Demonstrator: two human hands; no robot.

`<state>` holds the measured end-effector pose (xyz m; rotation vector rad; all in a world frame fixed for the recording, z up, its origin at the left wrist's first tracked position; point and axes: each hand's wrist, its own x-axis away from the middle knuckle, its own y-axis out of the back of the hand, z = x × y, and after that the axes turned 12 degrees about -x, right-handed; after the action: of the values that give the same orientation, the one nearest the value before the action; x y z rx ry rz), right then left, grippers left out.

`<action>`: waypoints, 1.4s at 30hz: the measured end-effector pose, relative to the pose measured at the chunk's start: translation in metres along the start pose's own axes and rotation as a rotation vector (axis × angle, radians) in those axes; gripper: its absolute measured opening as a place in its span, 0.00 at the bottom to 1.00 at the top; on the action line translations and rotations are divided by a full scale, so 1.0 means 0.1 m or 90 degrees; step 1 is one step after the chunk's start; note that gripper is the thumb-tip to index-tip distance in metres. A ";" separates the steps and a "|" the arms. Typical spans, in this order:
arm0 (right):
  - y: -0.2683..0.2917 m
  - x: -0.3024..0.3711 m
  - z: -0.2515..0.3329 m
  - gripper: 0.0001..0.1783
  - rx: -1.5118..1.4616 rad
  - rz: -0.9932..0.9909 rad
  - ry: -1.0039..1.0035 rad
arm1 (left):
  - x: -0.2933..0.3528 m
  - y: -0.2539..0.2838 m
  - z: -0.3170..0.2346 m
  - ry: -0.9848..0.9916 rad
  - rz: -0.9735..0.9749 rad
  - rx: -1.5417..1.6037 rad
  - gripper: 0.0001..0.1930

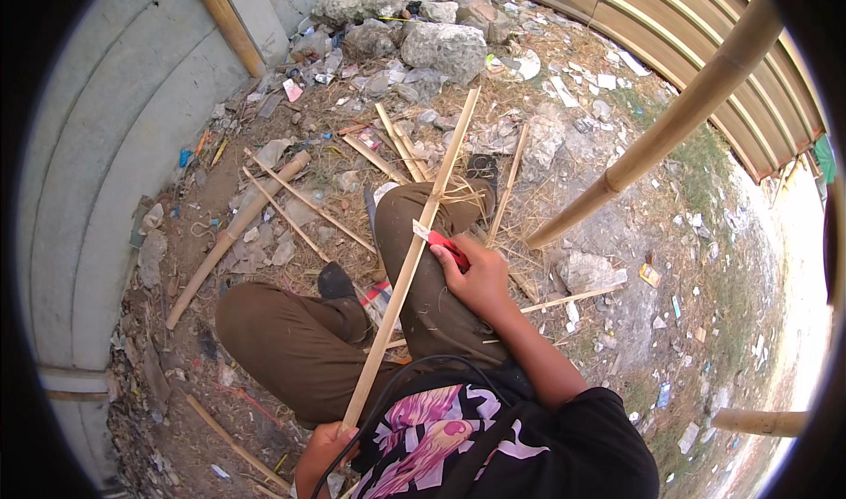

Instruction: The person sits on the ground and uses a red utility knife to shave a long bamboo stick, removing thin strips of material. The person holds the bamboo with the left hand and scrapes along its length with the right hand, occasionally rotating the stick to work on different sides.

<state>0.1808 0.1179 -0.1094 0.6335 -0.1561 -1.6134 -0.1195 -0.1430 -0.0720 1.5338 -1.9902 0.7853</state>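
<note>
Bamboo strip (pixel 402 287) slanting right across my right leg (pixel 448 318)! My left hand (pixel 326 449) is closed around its near end; my right hand (pixel 480 276) is wrapped tight on the red cutter (pixel 450 249), blade right at the strip, mid-length.

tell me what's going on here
A person with bent legs is working on a long wooden strip with a knife. The left hand grips the strip's near end, while the right hand holds the red knife, its blade over the strip above the right leg. The strip is in one piece. Other strips and a pole lie on the littered ground.
</note>
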 end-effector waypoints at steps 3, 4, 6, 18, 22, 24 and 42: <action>-0.02 0.01 -0.02 0.20 -0.017 -0.010 -0.026 | -0.01 -0.01 0.01 -0.003 -0.006 -0.023 0.19; -0.02 0.00 -0.01 0.20 -0.025 -0.014 -0.039 | -0.02 -0.01 0.01 -0.009 -0.011 -0.035 0.19; -0.02 -0.01 0.00 0.20 -0.039 -0.023 -0.056 | -0.03 -0.02 0.01 -0.021 -0.012 -0.045 0.19; -0.13 0.00 -0.25 0.17 -0.285 -0.097 -0.112 | -0.04 0.01 0.07 -0.055 -0.024 -0.011 0.18; -0.06 0.04 -0.16 0.19 -0.199 -0.016 -0.010 | -0.01 -0.04 0.01 -0.050 -0.042 0.005 0.17; -0.04 0.06 -0.22 0.19 -0.276 0.010 -0.064 | 0.04 -0.09 -0.05 -0.038 -0.065 -0.064 0.16; 0.43 -0.08 1.21 0.09 -0.624 0.100 0.166 | -0.53 -1.24 -1.79 -0.667 -0.290 -0.411 0.16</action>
<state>0.1606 0.0868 0.0137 0.0509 0.7255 -1.2357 0.0206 -0.0049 0.0354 2.0024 -2.0097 -0.9567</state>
